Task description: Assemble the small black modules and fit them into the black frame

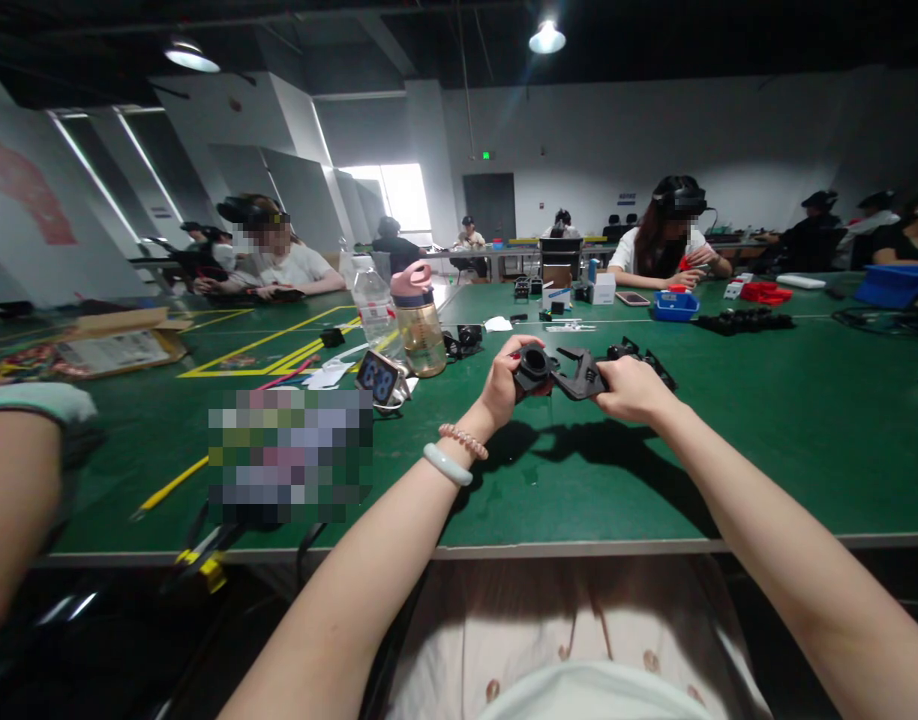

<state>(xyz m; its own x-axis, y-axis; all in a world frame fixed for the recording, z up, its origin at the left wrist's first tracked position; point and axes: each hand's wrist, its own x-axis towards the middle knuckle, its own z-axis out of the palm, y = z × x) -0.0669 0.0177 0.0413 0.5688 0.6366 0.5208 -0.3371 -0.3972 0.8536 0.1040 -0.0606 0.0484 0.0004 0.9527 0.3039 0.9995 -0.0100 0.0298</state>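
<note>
Out over the green table, my left hand (502, 382) is closed around a black plastic part with a round ring-shaped opening (535, 362). My right hand (633, 388) grips a black angular bracket-like piece (577, 375) with a forked, open-jawed end pointing left. The two parts nearly meet between my hands; I cannot tell whether they touch or are joined. Just behind my right knuckles shows a cluster of black parts (646, 358), partly hidden, and whether it belongs to the held piece is unclear. Shadows of both hands fall on the table below.
Left of my hands stand a tumbler with a pink lid (421, 325), a clear water bottle (373, 305) and a small display reading 6:8 (380, 380). Farther back are a blue bin (675, 305) and red parts (763, 292). Co-workers sit across the table; another person's arm (16, 490) rests at left.
</note>
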